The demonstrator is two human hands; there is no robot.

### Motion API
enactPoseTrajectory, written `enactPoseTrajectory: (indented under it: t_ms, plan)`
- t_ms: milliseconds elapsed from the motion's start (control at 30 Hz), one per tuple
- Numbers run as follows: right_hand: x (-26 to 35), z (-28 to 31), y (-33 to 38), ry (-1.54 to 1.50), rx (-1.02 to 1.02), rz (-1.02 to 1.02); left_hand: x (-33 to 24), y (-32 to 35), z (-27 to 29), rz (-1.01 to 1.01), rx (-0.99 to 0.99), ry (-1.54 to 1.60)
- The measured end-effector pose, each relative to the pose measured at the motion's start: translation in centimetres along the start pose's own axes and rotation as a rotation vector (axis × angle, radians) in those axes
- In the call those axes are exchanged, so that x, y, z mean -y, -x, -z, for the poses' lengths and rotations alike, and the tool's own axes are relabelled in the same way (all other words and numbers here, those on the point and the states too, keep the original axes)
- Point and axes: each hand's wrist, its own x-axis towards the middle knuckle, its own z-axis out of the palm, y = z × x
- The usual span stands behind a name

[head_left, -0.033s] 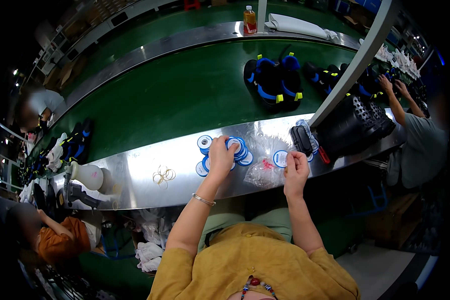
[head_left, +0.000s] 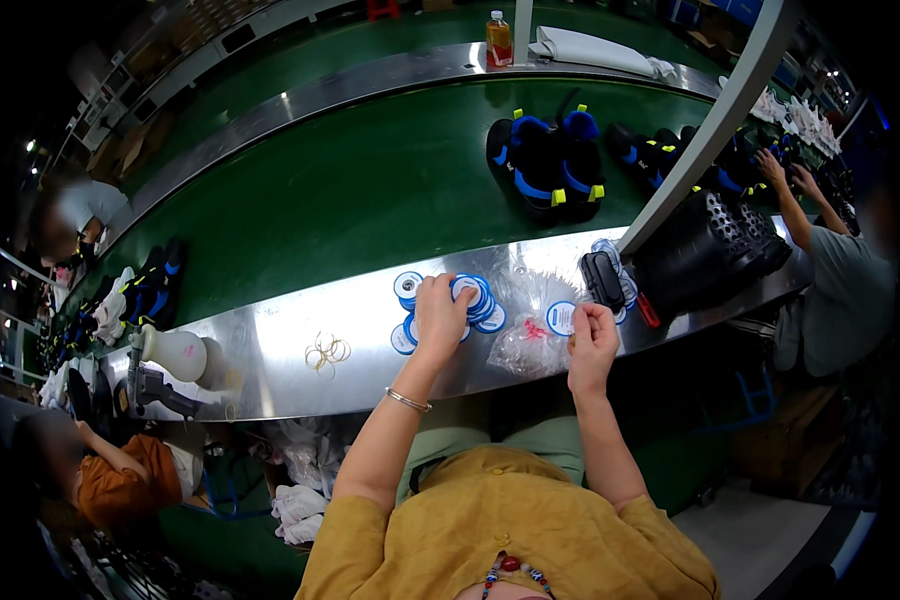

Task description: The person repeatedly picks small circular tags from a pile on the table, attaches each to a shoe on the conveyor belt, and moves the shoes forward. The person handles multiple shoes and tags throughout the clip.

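Observation:
My right hand (head_left: 593, 345) pinches a round blue-and-white tag (head_left: 560, 318) between thumb and fingertips, above the right part of the metal bench. Over a loose pile of similar round tags (head_left: 485, 306) rests my left hand (head_left: 439, 316), its fingers curled onto them and its thumb against the stack's right side. Its far fingertips are partly hidden. One tag with a dark centre (head_left: 408, 285) lies at the pile's left edge. Between my hands is a clear plastic bag (head_left: 526, 345) with something pink-red showing.
Yellowish rings (head_left: 327, 351) and a white spray bottle (head_left: 175, 354) are left on the metal bench (head_left: 270, 385). Right stand a black case (head_left: 603, 279), a red-handled tool (head_left: 648, 310) and black boots (head_left: 715, 245). Blue-black shoes (head_left: 547, 165) sit on the green belt. A slanted post (head_left: 705, 135) rises right; co-workers flank both sides.

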Motion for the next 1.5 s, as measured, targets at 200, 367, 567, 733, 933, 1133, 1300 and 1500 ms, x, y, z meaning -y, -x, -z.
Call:
enactPoseTrajectory:
  t_ms: [200, 367, 567, 733, 933, 1133, 1300, 1500]
  plan:
    - [-0.7, 0.0, -0.7, -0.012, 0.006, 0.02, 1.0, 0.3, -1.2, -0.141, -0.079, -0.064]
    - [0.1, -1.6, -0.6, 0.074, 0.072, 0.045, 0.5, 1.2, 0.2, -0.149, -0.24, 0.028]
    - [-0.9, -5.5, 1.2, 0.134, 0.292, 0.036, -1.4, 5.2, 4.0, 0.2, 0.113, 0.814]
    - [-1.9, -8.2, 3.3, 0.19, 0.403, 0.156, -1.0, 7.2, 4.7, 0.329, 0.226, 1.124]
    - [-2.2, -9.3, 4.7, 0.128, 0.467, 0.079, 0.8, 8.2, 6.8, 0.296, 0.115, 1.188]
    - [-1.6, -9.4, 5.2, 0.082, 0.449, -0.056, 1.4, 9.3, 6.8, 0.216, -0.007, 1.08]
    - [-1.3, -9.8, 4.9, -0.041, 0.426, -0.173, 1.5, 8.9, 6.3, 0.254, 0.04, 1.17]
    - [-1.1, -9.6, 3.0, -0.051, 0.462, -0.261, 0.7, 8.0, 5.6, 0.337, 0.093, 1.244]
